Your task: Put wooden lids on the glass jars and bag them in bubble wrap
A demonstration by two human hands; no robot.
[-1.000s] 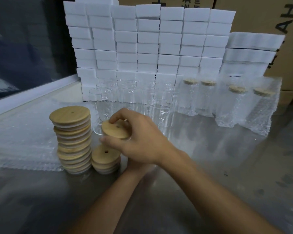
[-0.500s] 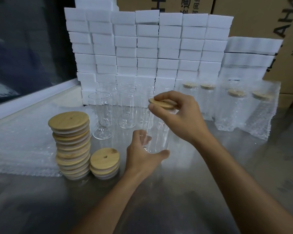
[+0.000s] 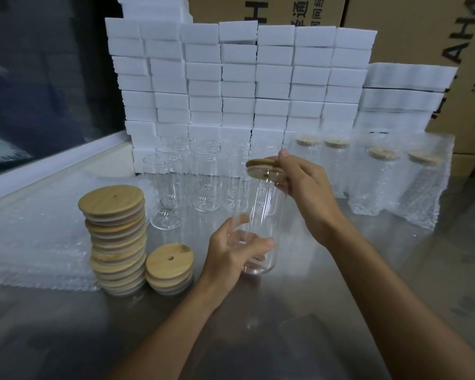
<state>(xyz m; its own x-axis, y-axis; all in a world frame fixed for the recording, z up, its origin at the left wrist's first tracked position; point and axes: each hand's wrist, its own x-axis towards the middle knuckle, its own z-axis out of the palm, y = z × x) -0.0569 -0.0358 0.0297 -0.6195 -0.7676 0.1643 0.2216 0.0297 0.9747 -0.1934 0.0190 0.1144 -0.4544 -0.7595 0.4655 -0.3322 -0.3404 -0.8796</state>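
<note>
Right hand [image 3: 305,187], pinching wooden lid [image 3: 266,168], now over glass jar [image 3: 261,220] mouth, moved from lid stacks [image 3: 115,242] at 9 o'clock; left hand [image 3: 231,248] grasping jar base; seating imminent.

The wooden lids [image 3: 113,200] are pale tan with a faint grain; the shorter stack's top lid [image 3: 169,260] shows a small dark hole. The glass jars [image 3: 173,185] are clear and colourless. The foam blocks [image 3: 239,78] are plain white, the cartons [image 3: 412,26] brown with black lettering, the worktop [image 3: 340,311] dull grey, and the bubble wrap [image 3: 39,242] clear and dimpled.
</note>
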